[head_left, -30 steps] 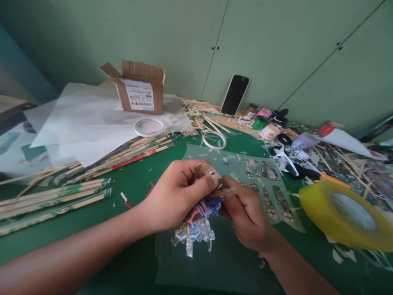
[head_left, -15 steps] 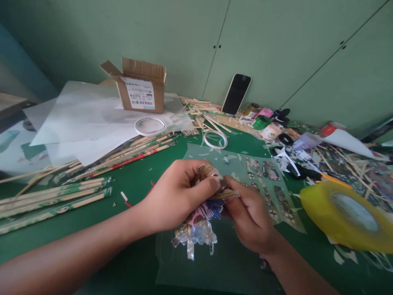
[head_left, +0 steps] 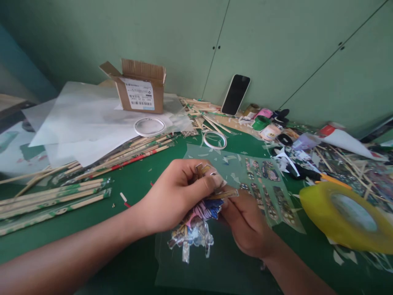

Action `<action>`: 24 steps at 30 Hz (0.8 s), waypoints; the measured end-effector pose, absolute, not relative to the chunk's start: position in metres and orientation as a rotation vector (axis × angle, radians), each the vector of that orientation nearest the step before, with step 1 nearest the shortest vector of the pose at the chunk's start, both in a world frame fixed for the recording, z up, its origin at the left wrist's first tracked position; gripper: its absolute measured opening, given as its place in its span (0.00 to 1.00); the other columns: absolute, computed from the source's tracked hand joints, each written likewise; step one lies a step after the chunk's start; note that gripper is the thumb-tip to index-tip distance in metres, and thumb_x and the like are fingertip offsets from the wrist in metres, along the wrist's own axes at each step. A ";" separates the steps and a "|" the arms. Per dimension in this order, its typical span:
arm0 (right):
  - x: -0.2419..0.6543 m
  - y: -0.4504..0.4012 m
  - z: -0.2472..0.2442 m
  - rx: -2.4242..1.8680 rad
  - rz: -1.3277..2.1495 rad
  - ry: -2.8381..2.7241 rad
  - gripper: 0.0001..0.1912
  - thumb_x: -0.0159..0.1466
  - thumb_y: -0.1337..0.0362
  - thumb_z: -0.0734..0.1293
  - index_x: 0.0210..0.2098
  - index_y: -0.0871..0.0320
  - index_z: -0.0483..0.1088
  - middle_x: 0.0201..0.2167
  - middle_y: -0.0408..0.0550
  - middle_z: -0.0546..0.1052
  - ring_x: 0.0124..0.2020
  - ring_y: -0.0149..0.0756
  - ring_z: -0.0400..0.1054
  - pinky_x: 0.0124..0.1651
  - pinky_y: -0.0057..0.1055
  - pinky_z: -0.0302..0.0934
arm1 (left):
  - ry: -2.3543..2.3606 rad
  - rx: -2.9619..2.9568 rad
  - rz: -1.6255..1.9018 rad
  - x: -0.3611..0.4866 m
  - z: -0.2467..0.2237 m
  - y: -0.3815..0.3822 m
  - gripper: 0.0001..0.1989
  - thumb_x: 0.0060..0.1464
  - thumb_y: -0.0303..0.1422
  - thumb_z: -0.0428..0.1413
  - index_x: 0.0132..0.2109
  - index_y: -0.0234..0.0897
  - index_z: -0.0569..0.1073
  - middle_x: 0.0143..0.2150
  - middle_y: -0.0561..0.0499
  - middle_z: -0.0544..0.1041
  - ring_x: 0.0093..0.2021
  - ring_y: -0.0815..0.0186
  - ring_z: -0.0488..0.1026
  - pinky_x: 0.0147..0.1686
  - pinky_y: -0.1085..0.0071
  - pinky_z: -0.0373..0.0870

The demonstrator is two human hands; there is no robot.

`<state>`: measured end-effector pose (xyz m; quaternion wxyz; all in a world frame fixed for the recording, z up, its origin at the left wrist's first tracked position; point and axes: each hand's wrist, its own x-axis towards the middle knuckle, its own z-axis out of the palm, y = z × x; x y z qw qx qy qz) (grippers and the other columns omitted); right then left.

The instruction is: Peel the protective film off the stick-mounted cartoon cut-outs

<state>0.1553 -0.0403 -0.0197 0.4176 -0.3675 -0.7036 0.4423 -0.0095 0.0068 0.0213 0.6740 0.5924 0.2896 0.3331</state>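
In the centre of the head view, a colourful paper cutout [head_left: 204, 211] with a clear glossy edge hangs between my hands. My left hand [head_left: 181, 194] is closed on its upper part, thumb on top. My right hand [head_left: 248, 217] has its fingers pinched at the cutout's right side, partly hidden behind it. Below the hands lies a clear sheet [head_left: 196, 266] on the green mat [head_left: 129, 254]. Printed strips [head_left: 270, 200] on a clear sheet lie to the right of my right hand.
A yellow tape roll [head_left: 344, 217] is at the right. Wrapped sticks [head_left: 61, 200] lie at the left. Behind stand a cardboard box [head_left: 141, 90] and a phone [head_left: 236, 94], with two white tape rings [head_left: 215, 140] before them. Scraps and jars crowd the right back.
The cutout's lower end has swung slightly left and down. My right hand's fingers have shifted slightly lower beside it, while my left hand has hardly moved.
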 end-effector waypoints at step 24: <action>0.162 -0.035 -0.014 -1.145 0.485 -1.727 0.07 0.68 0.67 0.58 0.40 0.52 0.68 0.21 0.38 0.67 0.18 0.28 0.60 0.22 0.27 0.54 | 0.789 1.400 0.797 -0.006 0.021 0.004 0.12 0.56 0.36 0.55 0.28 0.34 0.66 0.21 0.58 0.63 0.20 0.76 0.57 0.19 0.78 0.54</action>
